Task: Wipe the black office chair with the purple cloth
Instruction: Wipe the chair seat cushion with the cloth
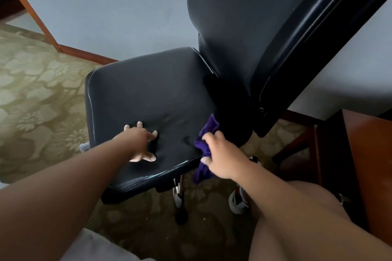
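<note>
Black office chair [148, 91]: padded, leather-look seat, glossy along the near edge, dented under my left hand [137, 144]. Tall backrest stands upright. Purple cloth [203, 146]: bunched in my right hand [221, 154] at the seat corner beside the backrest, tail hanging below the seat edge.

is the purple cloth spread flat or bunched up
Bunched up: the right hand grips the cloth as a crumpled wad at the seat edge, one end above the hand, the other hanging below.
</note>
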